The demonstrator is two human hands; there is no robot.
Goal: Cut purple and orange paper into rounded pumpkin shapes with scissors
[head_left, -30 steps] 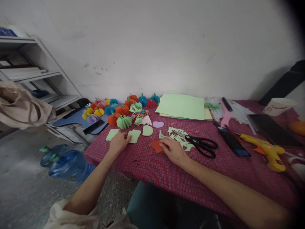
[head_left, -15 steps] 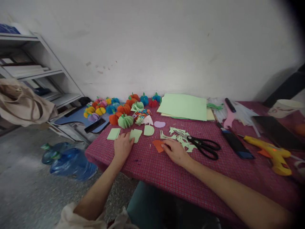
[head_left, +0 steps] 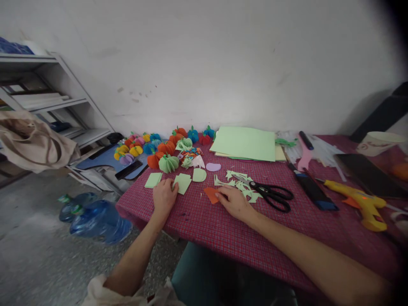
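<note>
My left hand point(head_left: 163, 197) rests near the table's left edge, its fingers together at the edge of some pale green paper squares point(head_left: 182, 183). Whether it grips them is hard to tell. Another green stack point(head_left: 153, 180) lies just beyond its knuckles. Between thumb and fingers my right hand point(head_left: 235, 201) pinches an orange piece of paper point(head_left: 211, 195). Rounded green cutouts point(head_left: 199, 174) and a lilac cutout point(head_left: 213, 167) lie beyond the hands. Black scissors point(head_left: 271, 193) rest on green scraps point(head_left: 253, 196) to the right of my right hand.
Colourful paper pumpkins point(head_left: 168, 163) crowd the back left. Green sheets point(head_left: 244, 143) lie by the wall. A yellow glue gun point(head_left: 358, 199), a cutter point(head_left: 314, 190) and a paper cup point(head_left: 379, 142) are at the right. Blue water bottles point(head_left: 98, 219) lie on the floor.
The pale green squares by my left hand have shifted slightly, and its fingers are a little more drawn in. My right hand still holds the orange paper. The view has moved slightly.
</note>
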